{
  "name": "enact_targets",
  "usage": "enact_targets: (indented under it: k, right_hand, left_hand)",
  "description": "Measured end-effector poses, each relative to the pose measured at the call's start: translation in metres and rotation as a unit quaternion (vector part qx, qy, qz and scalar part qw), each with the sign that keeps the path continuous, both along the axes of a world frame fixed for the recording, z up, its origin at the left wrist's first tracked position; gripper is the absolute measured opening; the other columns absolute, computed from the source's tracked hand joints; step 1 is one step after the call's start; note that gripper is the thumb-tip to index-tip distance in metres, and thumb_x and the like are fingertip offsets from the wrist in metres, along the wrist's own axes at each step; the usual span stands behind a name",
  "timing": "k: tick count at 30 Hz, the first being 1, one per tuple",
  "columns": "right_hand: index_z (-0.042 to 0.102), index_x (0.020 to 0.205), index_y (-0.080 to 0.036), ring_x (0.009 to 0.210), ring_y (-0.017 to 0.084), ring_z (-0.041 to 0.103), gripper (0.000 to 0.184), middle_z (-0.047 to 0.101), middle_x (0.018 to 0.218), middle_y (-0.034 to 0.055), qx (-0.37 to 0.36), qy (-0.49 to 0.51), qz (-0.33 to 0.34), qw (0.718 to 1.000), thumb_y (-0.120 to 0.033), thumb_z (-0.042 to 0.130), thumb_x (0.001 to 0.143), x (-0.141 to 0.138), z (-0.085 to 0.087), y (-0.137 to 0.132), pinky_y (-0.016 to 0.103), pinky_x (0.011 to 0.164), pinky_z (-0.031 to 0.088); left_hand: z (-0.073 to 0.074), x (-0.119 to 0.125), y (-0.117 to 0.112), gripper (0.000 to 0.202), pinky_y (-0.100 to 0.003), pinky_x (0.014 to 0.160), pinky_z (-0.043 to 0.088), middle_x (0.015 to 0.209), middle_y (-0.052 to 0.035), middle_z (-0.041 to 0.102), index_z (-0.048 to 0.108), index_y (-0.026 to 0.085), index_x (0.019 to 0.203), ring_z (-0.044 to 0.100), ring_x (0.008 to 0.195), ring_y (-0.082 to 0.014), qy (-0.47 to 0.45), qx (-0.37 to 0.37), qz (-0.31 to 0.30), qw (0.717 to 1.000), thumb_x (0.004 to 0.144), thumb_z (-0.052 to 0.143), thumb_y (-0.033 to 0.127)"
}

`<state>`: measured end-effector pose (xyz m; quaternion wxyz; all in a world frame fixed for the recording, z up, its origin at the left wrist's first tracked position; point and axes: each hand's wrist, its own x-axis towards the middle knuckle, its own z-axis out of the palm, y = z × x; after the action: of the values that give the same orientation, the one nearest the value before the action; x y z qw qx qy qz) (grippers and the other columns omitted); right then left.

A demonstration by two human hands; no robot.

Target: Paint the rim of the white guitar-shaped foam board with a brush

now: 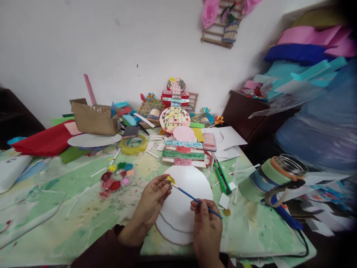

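My right hand [206,225] grips the blue handle of a thin paintbrush [185,193], its bristle end slanting up to the left. My left hand [152,199] pinches a small yellow piece [171,180] at the bristles; its exact kind is too small to make out. Beneath both hands lie white round discs [185,182], one overlapping another. Just past them, a strip-built piece with green [182,154] and light blue bands [182,144] lies on the table. A paint palette [117,178] with several coloured wells sits left of my left hand.
A green utility knife [222,175] and paper scraps lie to the right, near an open green bottle [273,178]. Behind are yellow tape [133,144], a cardboard box [95,117] and a painted guitar-shaped craft [175,119]. A blue-handled tool [287,217] with a cord lies at the right edge.
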<state>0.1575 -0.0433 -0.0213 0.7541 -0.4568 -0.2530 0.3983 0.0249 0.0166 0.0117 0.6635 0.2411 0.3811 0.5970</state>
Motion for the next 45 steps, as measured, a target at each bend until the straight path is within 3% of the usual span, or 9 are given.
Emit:
enact_targets:
  k: [7,12,15,31,41,45]
  right_hand:
    - [0.062,0.086,-0.018,0.068,0.016,0.066,0.019,0.072,0.076,0.0053,0.034,-0.102,-0.014,0.994,-0.037,0.062,0.087,0.005,-0.007,-0.003,0.030,0.065,0.053]
    - [0.065,0.085,-0.020,0.069,0.016,0.066,0.010,0.070,0.073,0.0027,0.158,-0.201,-0.039,0.966,-0.026,0.058,0.089,0.004,0.004,-0.004,0.029,0.063,0.053]
    - [0.066,0.085,-0.020,0.067,0.016,0.066,0.013,0.069,0.070,0.0027,0.158,-0.226,-0.036,0.961,-0.025,0.056,0.090,0.004,0.011,-0.001,0.027,0.060,0.053]
    - [0.067,0.084,-0.019,0.067,0.015,0.066,0.015,0.069,0.071,0.0026,0.110,-0.208,-0.021,0.972,-0.028,0.056,0.090,0.007,0.000,0.002,0.027,0.062,0.052]
    - [0.064,0.091,-0.023,0.076,0.014,0.066,0.014,0.069,0.079,0.0015,0.187,-0.231,-0.004,0.955,-0.017,0.051,0.092,0.002,-0.004,0.001,0.028,0.070,0.053]
    - [0.062,0.093,-0.024,0.077,0.014,0.065,0.015,0.067,0.080,0.0007,0.190,-0.217,0.015,0.957,-0.018,0.048,0.094,0.002,-0.005,0.000,0.028,0.071,0.053]
  left_hand:
    - [-0.001,-0.003,0.001,0.050,-0.017,0.062,0.052,0.081,-0.0031,0.069,0.068,0.014,0.093,0.063,0.069,-0.0102,0.011,-0.009,0.016,1.000,0.049,0.091,0.022]
    - [0.001,-0.003,-0.001,0.051,-0.017,0.062,0.052,0.081,-0.0050,0.071,0.070,0.013,0.093,0.064,0.072,-0.0121,0.041,0.000,0.030,0.999,0.048,0.091,0.023]
    - [0.002,-0.004,-0.001,0.053,-0.017,0.062,0.052,0.081,-0.0062,0.072,0.070,0.012,0.093,0.065,0.072,-0.0130,0.046,0.000,0.028,0.999,0.046,0.092,0.025]
    - [-0.003,-0.005,0.001,0.057,-0.016,0.062,0.054,0.085,-0.0061,0.073,0.071,0.014,0.093,0.065,0.072,-0.0119,0.044,-0.022,0.035,0.998,0.042,0.094,0.026]
    - [-0.006,-0.007,0.000,0.053,-0.012,0.052,0.048,0.079,-0.0029,0.071,0.071,0.015,0.090,0.060,0.064,-0.0084,0.054,-0.021,0.052,0.997,0.044,0.093,0.028]
    - [-0.004,-0.007,-0.001,0.052,-0.013,0.055,0.049,0.076,-0.0018,0.070,0.071,0.015,0.087,0.061,0.065,-0.0090,0.045,-0.017,0.050,0.998,0.043,0.094,0.030]
